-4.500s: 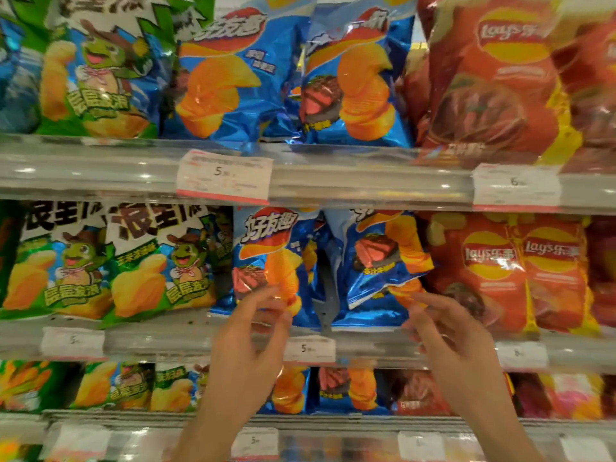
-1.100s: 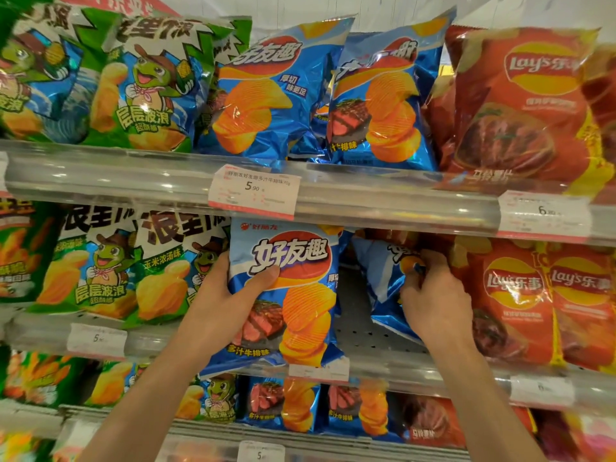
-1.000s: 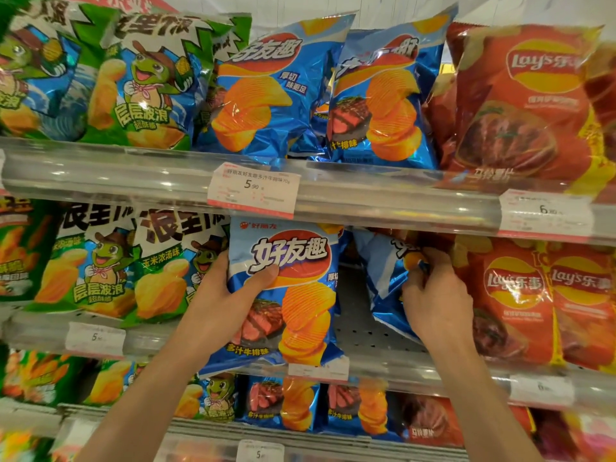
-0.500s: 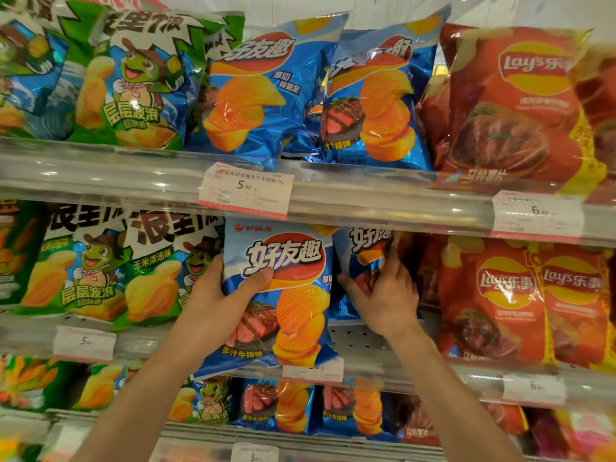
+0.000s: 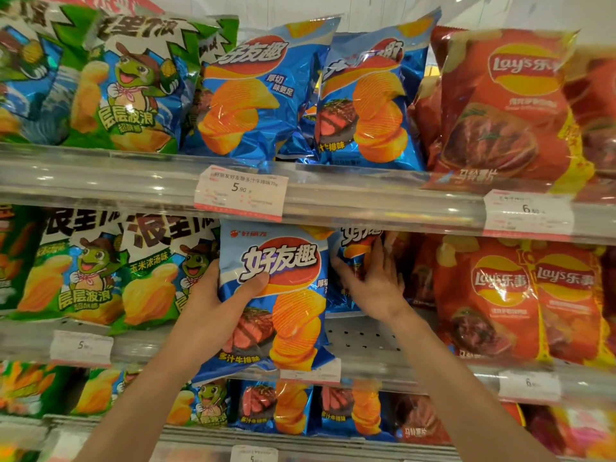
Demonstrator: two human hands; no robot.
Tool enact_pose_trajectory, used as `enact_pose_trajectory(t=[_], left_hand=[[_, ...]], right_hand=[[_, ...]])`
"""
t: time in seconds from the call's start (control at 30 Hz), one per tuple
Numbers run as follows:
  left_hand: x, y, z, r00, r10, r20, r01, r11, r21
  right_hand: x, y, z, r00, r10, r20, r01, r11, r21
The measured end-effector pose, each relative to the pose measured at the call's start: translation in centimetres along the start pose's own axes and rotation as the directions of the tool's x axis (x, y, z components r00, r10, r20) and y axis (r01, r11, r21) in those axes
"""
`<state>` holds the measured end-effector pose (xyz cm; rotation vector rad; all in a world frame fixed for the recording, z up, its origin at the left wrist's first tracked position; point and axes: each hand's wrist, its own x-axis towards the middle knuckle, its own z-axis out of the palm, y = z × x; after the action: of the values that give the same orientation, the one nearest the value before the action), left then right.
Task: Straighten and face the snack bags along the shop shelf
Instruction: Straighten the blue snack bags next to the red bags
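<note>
Two hands are engaged at the middle shelf [image 5: 366, 341]. A front blue bag [image 5: 276, 295] is gripped at its left edge by the left hand [image 5: 213, 305], thumb across the face, and is held upright over the shelf's front edge, label outward, presumably for facing. A second blue bag [image 5: 353, 261], set back towards the rear of the shelf, is touched by the right hand [image 5: 373, 281] with fingers spread and nearly straight, apparently to square it. Bare shelf is seen below it. Green bags [image 5: 93, 271] are ranged at the left end, red bags [image 5: 500, 295] towards the right.
</note>
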<state>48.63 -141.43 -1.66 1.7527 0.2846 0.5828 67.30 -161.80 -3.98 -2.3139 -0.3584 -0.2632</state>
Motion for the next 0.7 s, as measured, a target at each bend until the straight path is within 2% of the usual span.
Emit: enact_pose_trajectory(t=[0.1, 0.2, 0.4, 0.53, 0.63, 0.7], left_hand=[[-0.2, -0.2, 0.1, 1.000, 0.029, 0.002, -0.029, 1.000, -0.009], [-0.5, -0.3, 0.7, 0.999, 0.047, 0.011, -0.047, 0.998, -0.035], [-1.5, 0.3, 4.5, 0.986, 0.131, 0.103, -0.128, 0.991, -0.039], [-1.7, 0.9, 6.4, 0.966, 0.200, 0.161, -0.218, 0.971, 0.101], [-0.7, 0.0, 5.3, 0.954, 0.292, 0.073, -0.301, 0.923, 0.239], [0.1, -0.9, 4.5, 0.926, 0.378, 0.016, -0.352, 0.845, 0.402]], right_hand=[[-1.2, 0.2, -2.1, 0.998, -0.048, -0.030, 0.054, 0.961, 0.270], [-4.2, 0.2, -3.9, 0.996, -0.059, -0.071, 0.084, 0.901, 0.426], [-9.3, -2.1, -3.1, 0.993, -0.080, 0.081, 0.017, 0.808, 0.588], [-8.8, -2.1, -3.9, 0.994, 0.034, 0.107, -0.100, 0.707, 0.700], [-7.1, -0.9, -6.0, 0.998, 0.052, 0.035, -0.062, 0.722, 0.689], [-5.4, -0.1, -6.6, 0.997, 0.071, -0.017, -0.040, 0.724, 0.688]])
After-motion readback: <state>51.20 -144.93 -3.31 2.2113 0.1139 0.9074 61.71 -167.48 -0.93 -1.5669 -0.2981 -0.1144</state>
